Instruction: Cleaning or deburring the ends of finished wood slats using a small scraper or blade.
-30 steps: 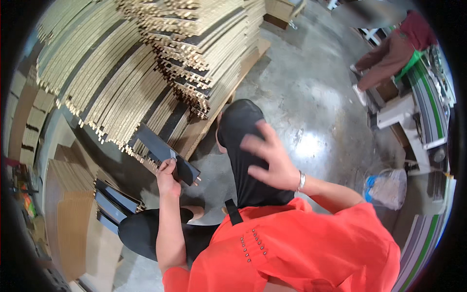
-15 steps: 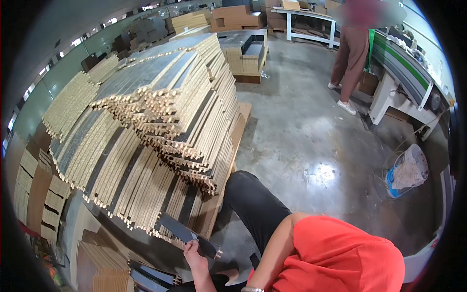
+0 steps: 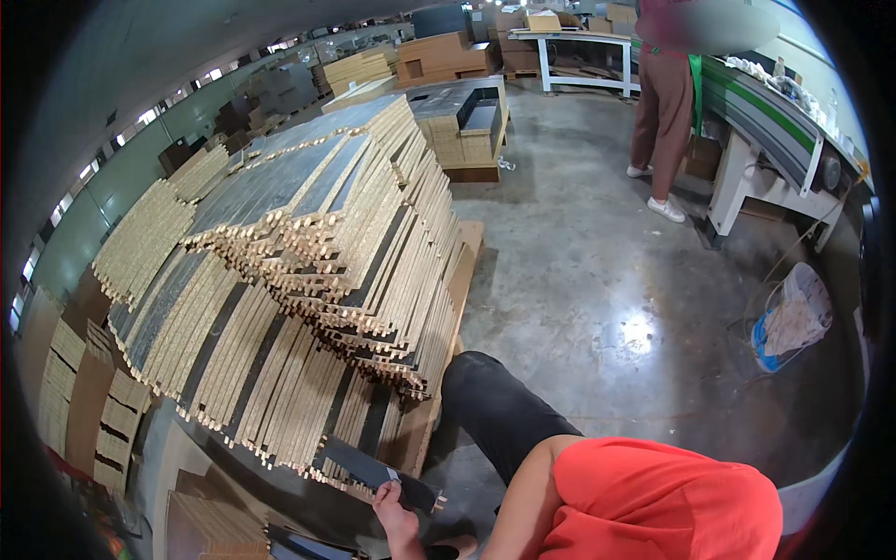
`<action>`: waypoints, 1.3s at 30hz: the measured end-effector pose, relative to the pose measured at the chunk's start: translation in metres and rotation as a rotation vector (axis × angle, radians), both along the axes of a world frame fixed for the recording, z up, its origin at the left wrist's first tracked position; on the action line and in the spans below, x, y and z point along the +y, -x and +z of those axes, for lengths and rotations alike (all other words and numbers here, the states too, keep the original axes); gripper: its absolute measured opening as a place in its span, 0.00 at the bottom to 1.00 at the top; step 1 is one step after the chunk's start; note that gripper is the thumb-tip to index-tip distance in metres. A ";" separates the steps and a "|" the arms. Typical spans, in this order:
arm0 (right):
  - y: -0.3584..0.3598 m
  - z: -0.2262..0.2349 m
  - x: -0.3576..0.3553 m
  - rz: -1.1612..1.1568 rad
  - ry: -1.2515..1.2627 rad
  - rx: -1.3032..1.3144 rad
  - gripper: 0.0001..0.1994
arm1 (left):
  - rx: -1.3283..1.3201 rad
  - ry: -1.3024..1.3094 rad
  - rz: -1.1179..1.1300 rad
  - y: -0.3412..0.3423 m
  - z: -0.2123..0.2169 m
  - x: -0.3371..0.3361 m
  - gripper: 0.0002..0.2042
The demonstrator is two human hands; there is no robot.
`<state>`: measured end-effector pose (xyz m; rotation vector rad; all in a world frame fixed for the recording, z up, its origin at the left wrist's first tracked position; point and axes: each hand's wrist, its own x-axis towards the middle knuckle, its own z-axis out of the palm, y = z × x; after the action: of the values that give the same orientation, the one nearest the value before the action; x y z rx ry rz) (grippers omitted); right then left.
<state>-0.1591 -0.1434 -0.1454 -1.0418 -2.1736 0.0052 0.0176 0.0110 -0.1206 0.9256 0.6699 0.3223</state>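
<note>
A narrow dark board (image 3: pixel 359 463) with pale dowels at its right end lies slantwise at the near end of the stack. My left hand (image 3: pixel 396 511) is closed at its near edge, fingers drawn together beside a small white label (image 3: pixel 393 475). The fingertips are small here, and how they grip is hard to make out. My right forearm (image 3: pixel 523 509) runs down from a red sleeve (image 3: pixel 653 495), and the right hand lies outside the picture. Beyond the board rises a big stack of wood panels (image 3: pixel 271 355), edges showing, with dowels sticking out of many.
The stack sits on a wooden pallet (image 3: pixel 467 252) beside my bent knee (image 3: pixel 495 392). To the right stands a bucket (image 3: pixel 793 317) holding crumpled cloth. A person (image 3: pixel 665 121) stands at a conveyor machine (image 3: pixel 775 121). More boards (image 3: pixel 210 527) lean at lower left.
The whole scene has shifted slightly right and downward in the picture. My left hand stays at the same spot on the dark board. The bracelet on my right wrist has left the view.
</note>
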 end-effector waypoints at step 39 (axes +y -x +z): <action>-0.138 0.166 0.000 0.121 0.094 0.304 0.04 | -0.006 -0.047 0.040 -0.003 0.013 -0.012 0.02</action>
<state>-0.0214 -0.1435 0.0206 -0.8940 -1.9687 0.3048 0.0203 -0.0012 -0.1076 0.9561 0.6783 0.3777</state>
